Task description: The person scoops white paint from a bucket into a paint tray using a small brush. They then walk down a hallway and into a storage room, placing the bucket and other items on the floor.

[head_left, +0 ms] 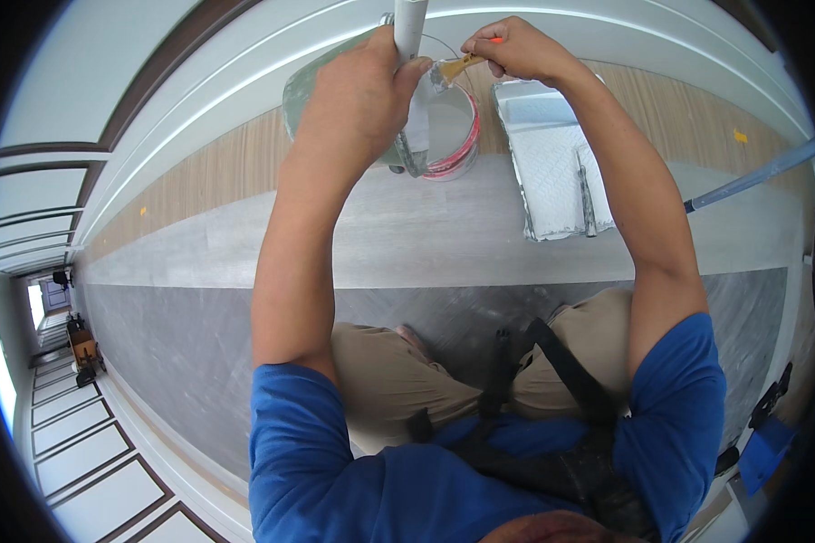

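Observation:
My left hand (358, 101) is closed on a greenish, see-through container (308, 83), which is tilted over a paint pail. A white tube-like piece (409, 25) rises beside the fingers; whether the hand also grips it, I cannot tell. Between finger and thumb, my right hand (522, 50) pinches a paintbrush (462, 67) with a wooden handle. Its paint-coated bristles are close to my left thumb, above the pail. The paint pail (463, 161) has a red-smeared rim and holds pale paint; the container hides part of its left side.
Right of the pail lies a paint tray (519, 149) coated in white, with a slim paint-smeared tool (587, 195) in it. A blue pole (756, 172) slants in from the right. Panelled white wall (244, 77) borders the wood-look floor (217, 163). Objects stand along the far-left corridor.

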Motion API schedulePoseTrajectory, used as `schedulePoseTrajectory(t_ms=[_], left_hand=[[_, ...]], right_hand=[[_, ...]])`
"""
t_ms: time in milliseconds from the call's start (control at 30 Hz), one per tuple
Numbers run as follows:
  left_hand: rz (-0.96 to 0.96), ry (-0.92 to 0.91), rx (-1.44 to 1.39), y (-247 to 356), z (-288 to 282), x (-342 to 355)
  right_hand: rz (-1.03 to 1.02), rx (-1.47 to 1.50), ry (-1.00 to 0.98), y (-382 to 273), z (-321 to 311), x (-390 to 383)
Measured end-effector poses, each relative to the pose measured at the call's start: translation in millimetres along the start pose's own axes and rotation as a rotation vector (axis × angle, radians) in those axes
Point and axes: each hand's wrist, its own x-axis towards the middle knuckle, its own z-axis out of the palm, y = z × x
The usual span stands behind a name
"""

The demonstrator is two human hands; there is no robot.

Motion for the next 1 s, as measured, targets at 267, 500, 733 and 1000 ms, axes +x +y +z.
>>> schedulePoseTrajectory(t_ms=[267,500,733,1000], left_hand=[[0.036,0.110,-0.062,-5.5,0.7,-0.8],[0.029,0.146,0.001,-4.5,7.7,-0.2],[-0.041,0.214,0.002,-27.5,8.2,-3.2],[-0.258,0.234,-0.242,-75.7,-10.5,-19.5]], right_hand=[[-0.067,-0.091,0.070,-9.7,8.4,-0.8],[-0.123,-0.162,0.013,-10.3,12.3,0.9],[-0.192,-0.083,-0.024,-21.2,14.3,-5.2],[-0.242,-0.013,-0.005,-47.5,17.4,-18.8]])
